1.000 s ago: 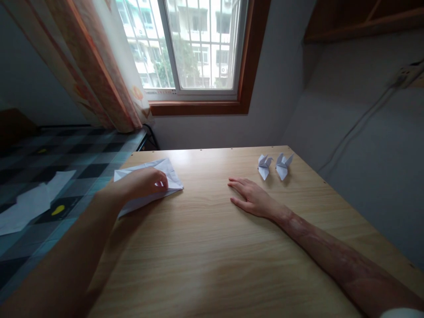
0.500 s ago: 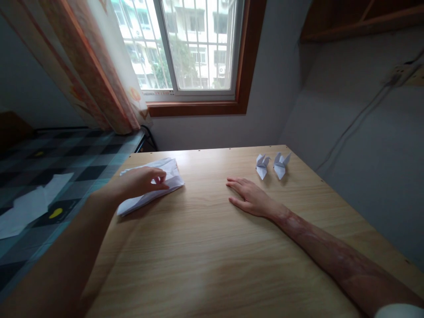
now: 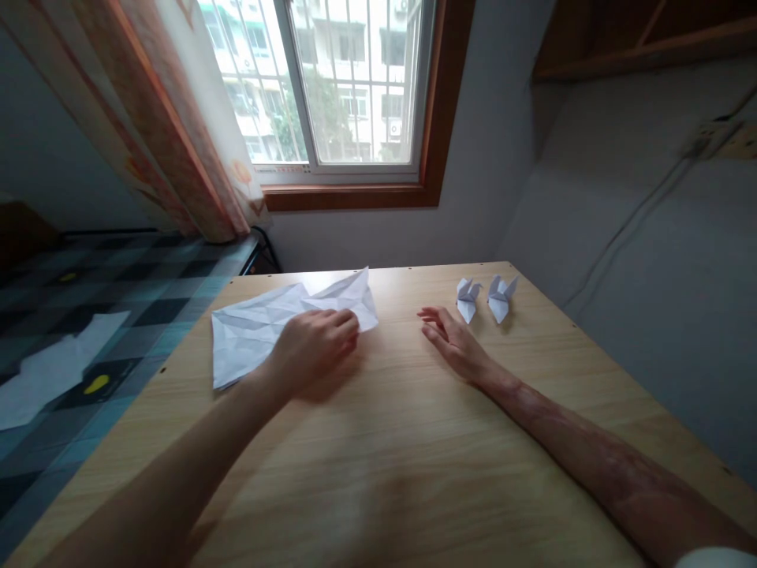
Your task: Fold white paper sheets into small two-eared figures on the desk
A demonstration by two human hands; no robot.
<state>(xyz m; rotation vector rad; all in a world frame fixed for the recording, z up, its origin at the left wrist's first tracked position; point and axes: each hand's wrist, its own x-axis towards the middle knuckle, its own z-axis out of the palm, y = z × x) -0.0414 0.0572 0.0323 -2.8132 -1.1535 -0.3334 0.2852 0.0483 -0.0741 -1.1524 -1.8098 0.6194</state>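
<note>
A creased white paper sheet (image 3: 254,327) lies on the wooden table (image 3: 384,442) at the left, one corner lifted. My left hand (image 3: 313,351) pinches that sheet near its right corner, fingers curled over the edge. A hand's width to the right, my right hand (image 3: 453,339) is raised a little on its edge, fingers stretched out and holding nothing. Two small folded white paper figures (image 3: 483,298) stand side by side at the table's far right, just beyond my right hand.
A bed with a checked blue cover (image 3: 88,315) adjoins the table's left side, with loose white sheets (image 3: 50,367) on it. A window (image 3: 337,87) and a patterned curtain (image 3: 159,118) are behind. The grey wall (image 3: 650,260) runs along the table's right edge.
My left hand has dragged the paper sheet rightward toward the middle of the table, and the sheet has spread out. My right hand has lifted off the table and shifted slightly right.
</note>
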